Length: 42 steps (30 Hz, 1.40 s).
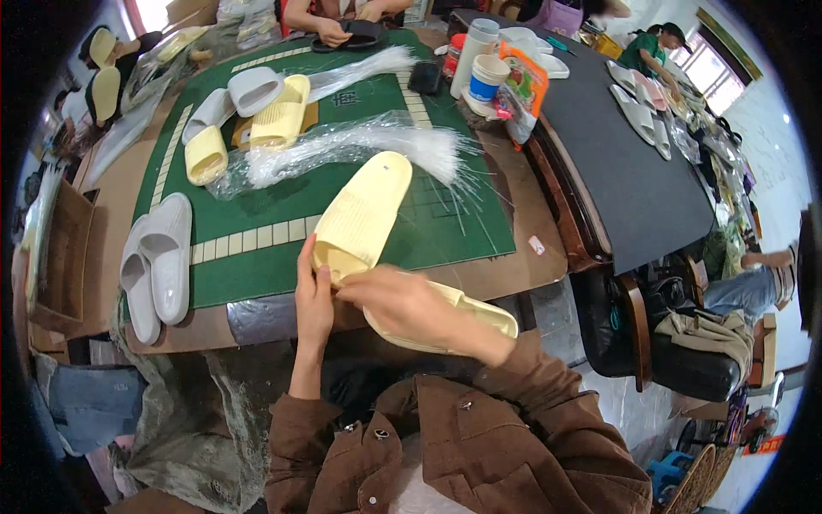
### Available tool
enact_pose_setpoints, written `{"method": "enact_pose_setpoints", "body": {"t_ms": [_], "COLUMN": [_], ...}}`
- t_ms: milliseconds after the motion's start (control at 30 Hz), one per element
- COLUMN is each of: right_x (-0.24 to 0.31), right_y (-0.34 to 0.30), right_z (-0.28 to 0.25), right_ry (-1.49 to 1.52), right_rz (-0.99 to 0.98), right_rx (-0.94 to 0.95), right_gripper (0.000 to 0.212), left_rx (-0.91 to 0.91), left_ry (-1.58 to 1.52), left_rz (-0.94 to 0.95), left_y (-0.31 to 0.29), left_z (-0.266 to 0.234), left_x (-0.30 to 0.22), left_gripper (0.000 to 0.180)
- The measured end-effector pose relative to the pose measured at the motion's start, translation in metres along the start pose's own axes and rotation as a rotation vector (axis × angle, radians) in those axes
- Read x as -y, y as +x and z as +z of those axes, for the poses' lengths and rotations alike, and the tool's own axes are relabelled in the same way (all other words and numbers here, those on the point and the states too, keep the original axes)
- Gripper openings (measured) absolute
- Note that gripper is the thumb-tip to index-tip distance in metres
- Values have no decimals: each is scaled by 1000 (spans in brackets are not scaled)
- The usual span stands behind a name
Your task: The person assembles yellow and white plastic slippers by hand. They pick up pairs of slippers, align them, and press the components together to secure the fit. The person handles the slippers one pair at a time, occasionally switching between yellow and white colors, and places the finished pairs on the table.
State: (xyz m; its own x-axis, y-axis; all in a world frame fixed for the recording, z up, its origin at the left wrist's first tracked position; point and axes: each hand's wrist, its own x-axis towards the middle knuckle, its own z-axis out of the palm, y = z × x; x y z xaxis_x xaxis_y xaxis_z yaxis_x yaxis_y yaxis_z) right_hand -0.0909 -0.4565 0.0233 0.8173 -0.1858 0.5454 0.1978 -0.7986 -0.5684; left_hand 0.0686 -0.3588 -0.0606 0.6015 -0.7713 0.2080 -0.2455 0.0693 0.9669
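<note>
My left hand (314,300) grips a pale yellow slipper (370,206) by its strap end, with the sole tilted up over the table's near edge. Close against that strap, my right hand (390,300) is smeared by motion, so I cannot tell how its fingers are set. A second yellow slipper (492,324) lies partly hidden under my right hand and wrist. Beyond the held slipper, a bundle of thin clear plastic strands (428,152) rests on the green mat (257,278), its loose ends fanning to the right.
Two grey slippers (167,257) stand at the mat's left edge. Farther back sit grey and yellow slippers (281,111). A white cup (486,79), a tall bottle (473,53) and an orange bag (524,86) stand back right. Across the table, another person's hands (334,32) hold a black slipper.
</note>
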Motion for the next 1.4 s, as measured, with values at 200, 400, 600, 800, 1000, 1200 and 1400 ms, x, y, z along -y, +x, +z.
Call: {"method": "enact_pose_setpoints", "body": {"t_ms": [200,400,600,800,1000,1200,1400], "right_x": [-77,-106,-84,-59,-36,-35,-28], "right_y": [4,32,31,46,39,-2,-12], "right_z": [-60,-44,-28,-22,-36,-1,28], "right_ry": [-171,-169,-193,-223,-191,-14,285], "right_rz": [265,83,130,244,341,578,593], "right_rx": [-143,164,-92,-346,-373,-390,-144], "right_gripper": [28,33,20,19,21,15,38], "left_rx": [-61,-84,-306,54,66,-205,-131], "left_ry": [-139,69,395,700,783,895,595], "left_rz": [-73,76,196,329,184,305,237], "left_y": [-1,-1,-24,-66,-48,-17,9], "left_z": [10,7,11,52,32,-15,-22], "left_x": [-11,-15,-53,-77,-55,-30,-21], "left_gripper": [44,45,57,77,80,54,68]}}
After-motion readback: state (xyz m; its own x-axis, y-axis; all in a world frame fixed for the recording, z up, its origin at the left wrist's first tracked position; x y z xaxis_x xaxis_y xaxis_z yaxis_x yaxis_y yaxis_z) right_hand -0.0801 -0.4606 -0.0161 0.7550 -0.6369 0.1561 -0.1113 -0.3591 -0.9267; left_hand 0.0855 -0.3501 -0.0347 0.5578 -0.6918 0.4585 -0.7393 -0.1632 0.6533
